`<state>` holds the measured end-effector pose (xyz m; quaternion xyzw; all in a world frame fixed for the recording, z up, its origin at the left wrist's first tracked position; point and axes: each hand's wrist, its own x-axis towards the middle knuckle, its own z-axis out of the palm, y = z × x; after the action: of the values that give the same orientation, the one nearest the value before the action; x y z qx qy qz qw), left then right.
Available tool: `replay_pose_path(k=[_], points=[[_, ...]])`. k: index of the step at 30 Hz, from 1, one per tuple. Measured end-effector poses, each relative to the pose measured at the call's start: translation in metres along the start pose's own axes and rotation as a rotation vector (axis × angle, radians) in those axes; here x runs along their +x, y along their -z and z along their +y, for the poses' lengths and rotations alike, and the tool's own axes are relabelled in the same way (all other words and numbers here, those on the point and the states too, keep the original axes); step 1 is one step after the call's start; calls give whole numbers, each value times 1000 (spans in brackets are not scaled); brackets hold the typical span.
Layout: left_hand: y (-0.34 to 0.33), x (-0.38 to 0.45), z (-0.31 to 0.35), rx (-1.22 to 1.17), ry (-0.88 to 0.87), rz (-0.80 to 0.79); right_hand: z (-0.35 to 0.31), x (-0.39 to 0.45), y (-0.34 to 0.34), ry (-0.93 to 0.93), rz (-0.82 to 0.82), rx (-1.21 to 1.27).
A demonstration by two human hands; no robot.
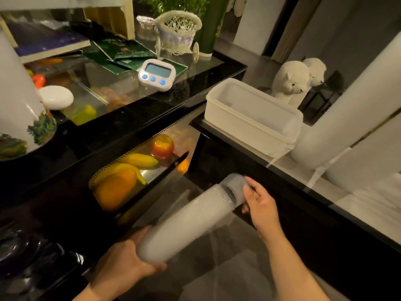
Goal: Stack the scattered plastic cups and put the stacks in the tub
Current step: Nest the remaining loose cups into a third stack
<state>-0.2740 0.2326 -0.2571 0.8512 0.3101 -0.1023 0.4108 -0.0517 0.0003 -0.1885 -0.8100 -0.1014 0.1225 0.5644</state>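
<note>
Hands come first, nearest the camera, above a dim grey floor (pixel 227 276). The left hand (pixel 128 263) has its grip curled under the wide near end of a long stack of cups (pixel 184 222), translucent white plastic, lying tilted up and away to the right. The right hand (pixel 259 200) has its grip clasped on the narrow far end, fingers wrapped round the ribbed bottoms of the cups. The stack is held in the air, clear of both tables and well short of the tub.

Left of the stack stands a black glass-topped table (pixel 138 118) whose glossy top reflects the room. Under the glass sits a display compartment (pixel 152 142) edged with a perforated strip, holding a banana (pixel 141 160), an apple (pixel 162 146) and an orange fruit (pixel 115 190).

Right of the hands runs a second black table (pixel 282 170). The tub (pixel 251 116), a white rectangular plastic box, sits open on its far left corner; nothing shows inside it. Just beside the tub's right end lies another long white stack (pixel 347 118), leaning up to the right.

Farther back on the left table are a white digital timer (pixel 157 74) with blue buttons, green booklets (pixel 125 53), a wicker basket cart (pixel 178 33) and a foil cup (pixel 145 23). Beyond the tub stands a white toy animal (pixel 290 81).
</note>
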Motion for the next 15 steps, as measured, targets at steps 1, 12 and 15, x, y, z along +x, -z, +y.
replay_pose_path(k=[1, 12, 15], points=[[0, 1, 3, 6, 4, -2, -4, -1, 1, 13, -20, -32], [6, 3, 12, 57, 56, 55, -20, 2, -8, -71, -267, -255], [2, 6, 10, -33, 49, 110, -4, 43, -11, -275, -27, -349]])
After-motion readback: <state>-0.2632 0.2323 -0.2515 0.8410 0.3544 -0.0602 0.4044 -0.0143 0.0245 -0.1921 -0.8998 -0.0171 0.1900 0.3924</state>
